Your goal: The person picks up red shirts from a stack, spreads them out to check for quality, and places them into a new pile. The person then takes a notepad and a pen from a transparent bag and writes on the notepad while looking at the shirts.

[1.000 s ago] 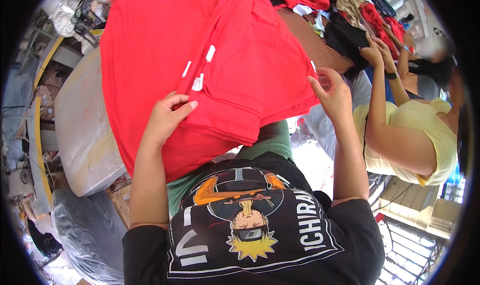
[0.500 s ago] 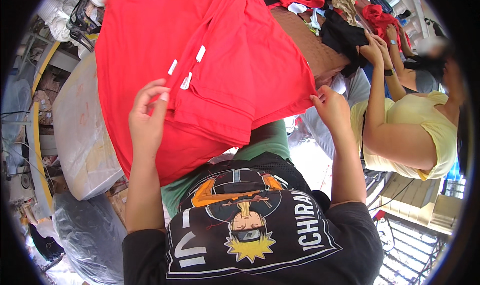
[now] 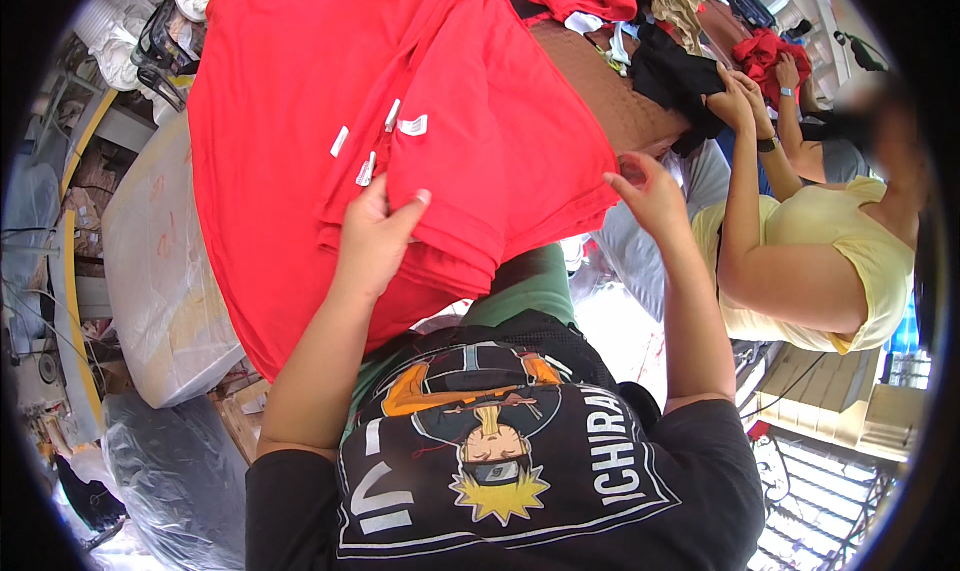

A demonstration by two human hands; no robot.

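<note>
Red garments [image 3: 290, 101] lie spread and layered in front of me, with several small white labels showing on them. A red garment with a white label [image 3: 412, 126] lies on top, its folded layers stacked toward my lap. My left hand [image 3: 375, 236] rests on the stack's near left part, thumb spread from the fingers; the fingertips are partly hidden. At the right corner of the top red garment, my right hand [image 3: 652, 199] has thumb and fingers apart, close to the cloth edge. Nothing shows gripped in it.
A co-worker in a yellow shirt [image 3: 795, 261] stands at right, hands on black cloth [image 3: 675, 71]. Another person behind handles red cloth [image 3: 765, 56]. A brown padded surface [image 3: 600, 86] lies under the garments. Plastic-wrapped bundles [image 3: 160, 271] stand at left.
My left hand has moved right onto the folded layers. The top garment now shows another label and lies flatter. My right hand's pinch at the corner has loosened, its fingers now apart.
</note>
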